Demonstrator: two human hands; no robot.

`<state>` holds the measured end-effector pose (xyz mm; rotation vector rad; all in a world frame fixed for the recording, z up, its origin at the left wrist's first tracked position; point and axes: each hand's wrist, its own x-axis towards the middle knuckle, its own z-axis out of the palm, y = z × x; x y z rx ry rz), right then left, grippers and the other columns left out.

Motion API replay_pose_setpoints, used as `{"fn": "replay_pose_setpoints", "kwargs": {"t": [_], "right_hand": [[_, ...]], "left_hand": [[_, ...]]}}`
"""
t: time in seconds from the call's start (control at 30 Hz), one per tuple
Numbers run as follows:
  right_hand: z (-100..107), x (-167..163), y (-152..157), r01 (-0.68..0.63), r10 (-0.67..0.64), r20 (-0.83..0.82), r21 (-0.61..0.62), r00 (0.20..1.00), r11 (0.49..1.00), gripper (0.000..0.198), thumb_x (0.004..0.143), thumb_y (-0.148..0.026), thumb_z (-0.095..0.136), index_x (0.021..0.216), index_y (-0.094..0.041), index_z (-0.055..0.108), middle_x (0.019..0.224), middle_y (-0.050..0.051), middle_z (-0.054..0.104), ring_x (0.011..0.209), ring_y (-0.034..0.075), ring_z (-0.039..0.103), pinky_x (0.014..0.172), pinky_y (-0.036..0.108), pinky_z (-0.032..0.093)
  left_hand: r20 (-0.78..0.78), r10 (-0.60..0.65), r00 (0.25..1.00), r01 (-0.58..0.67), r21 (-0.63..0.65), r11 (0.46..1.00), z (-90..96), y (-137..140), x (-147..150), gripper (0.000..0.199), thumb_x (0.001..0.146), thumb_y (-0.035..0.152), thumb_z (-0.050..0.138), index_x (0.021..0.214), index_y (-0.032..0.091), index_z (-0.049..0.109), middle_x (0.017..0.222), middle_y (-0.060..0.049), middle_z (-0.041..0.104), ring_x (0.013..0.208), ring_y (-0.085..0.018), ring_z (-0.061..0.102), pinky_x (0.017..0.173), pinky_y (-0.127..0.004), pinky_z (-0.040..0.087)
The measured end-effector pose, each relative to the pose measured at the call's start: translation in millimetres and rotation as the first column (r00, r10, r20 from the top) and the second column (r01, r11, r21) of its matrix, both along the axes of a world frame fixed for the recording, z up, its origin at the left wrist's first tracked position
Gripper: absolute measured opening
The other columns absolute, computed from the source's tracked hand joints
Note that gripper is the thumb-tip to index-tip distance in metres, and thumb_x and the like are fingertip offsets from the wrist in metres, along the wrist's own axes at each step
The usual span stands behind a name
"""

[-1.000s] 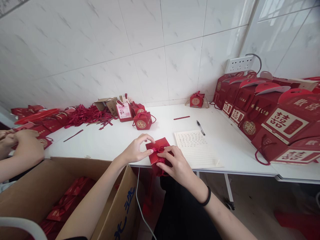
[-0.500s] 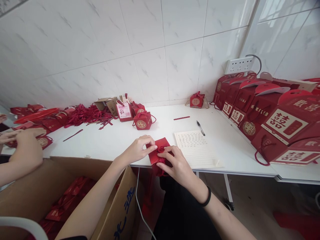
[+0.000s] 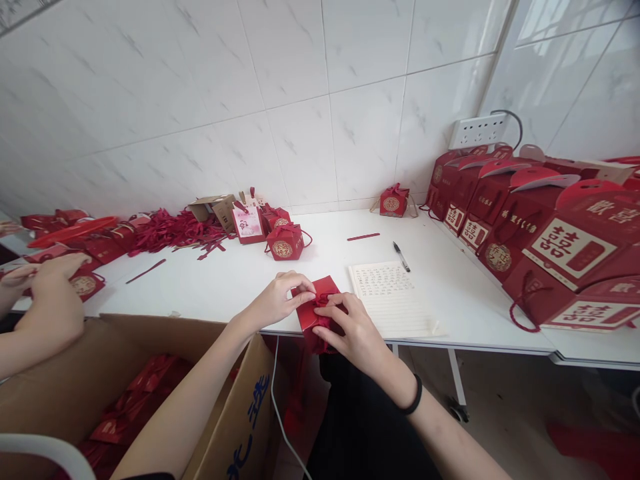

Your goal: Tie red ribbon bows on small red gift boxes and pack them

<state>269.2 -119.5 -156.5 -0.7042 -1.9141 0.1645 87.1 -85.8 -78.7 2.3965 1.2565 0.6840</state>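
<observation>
One open carton (image 3: 255, 373), holding packed boxes (image 3: 145, 393), stands left of and below the fingers. The left hand (image 3: 281, 298) has thumb and forefinger nearly together by the ribbon (image 3: 323, 301); I cannot tell whether they pinch it. Beneath the fingertips sits the small red box (image 3: 309, 325); a lopsided tug could skew its bow. The right hand (image 3: 357, 327) lies across it, fingers apart, grip unclear; pressing hard might dent the card. Right of those fingers lies a notebook (image 3: 400, 313).

Red box (image 3: 307, 316), crimson ribbon (image 3: 321, 300)
</observation>
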Motion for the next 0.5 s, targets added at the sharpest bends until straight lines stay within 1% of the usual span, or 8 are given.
{"fn": "replay_pose_setpoints", "kwargs": {"t": [0.1,0.17,0.37,0.43,0.5], "right_hand": [[0.4,0.2,0.0,-0.011,0.011,-0.001,-0.008,1.000,1.000,0.021,0.089,-0.031,0.054,0.103,-0.015,0.059,0.095,0.010,0.051,0.090,0.023,0.050,0.076,0.041,0.048],[0.4,0.2,0.3,-0.012,0.012,-0.001,-0.013,1.000,1.000,0.021,0.089,-0.031,0.054,0.103,-0.016,0.059,0.096,0.010,0.051,0.091,0.023,0.050,0.077,0.041,0.047],[0.6,-0.1,0.3,-0.012,0.012,-0.008,-0.014,1.000,1.000,0.021,0.089,-0.031,0.054,0.104,-0.016,0.059,0.096,0.010,0.050,0.092,0.023,0.050,0.077,0.040,0.047],[1.0,0.0,-0.1,-0.014,0.013,-0.005,-0.019,1.000,1.000,0.021,0.088,-0.030,0.055,0.103,-0.016,0.059,0.095,0.010,0.050,0.091,0.022,0.050,0.077,0.040,0.047],[1.2,0.2,-0.3,-0.015,0.015,0.001,-0.026,1.000,1.000,0.021,0.088,-0.030,0.056,0.103,-0.015,0.059,0.094,0.009,0.050,0.090,0.022,0.049,0.077,0.040,0.047]], "left_hand": [[-0.038,0.056,0.998,-0.057,-0.020,0.998,-0.2,-0.4,-0.6,0.024,0.082,0.042,0.052,0.076,0.020,0.061,0.079,-0.001,0.061,0.086,-0.018,0.052,0.083,-0.033,0.040],[-0.057,0.072,0.996,-0.074,-0.036,0.997,-0.1,-0.7,-1.1,0.026,0.083,0.043,0.050,0.075,0.019,0.059,0.079,-0.001,0.060,0.086,-0.018,0.051,0.083,-0.033,0.039],[-0.072,-0.021,0.997,0.019,-0.019,1.000,1.8,-0.1,-0.6,0.025,0.087,0.038,0.045,0.073,0.018,0.052,0.074,0.002,0.056,0.074,-0.013,0.050,0.083,-0.031,0.036],[-0.051,-0.031,0.998,0.029,-0.037,0.999,2.5,1.0,-0.2,0.023,0.086,0.035,0.046,0.072,0.018,0.053,0.074,0.002,0.057,0.073,-0.013,0.050,0.080,-0.029,0.036],[-0.009,-0.046,0.999,0.045,-0.084,0.995,2.7,2.3,0.2,0.021,0.086,0.032,0.047,0.073,0.018,0.054,0.074,0.002,0.058,0.073,-0.013,0.051,0.075,-0.027,0.037]]}}
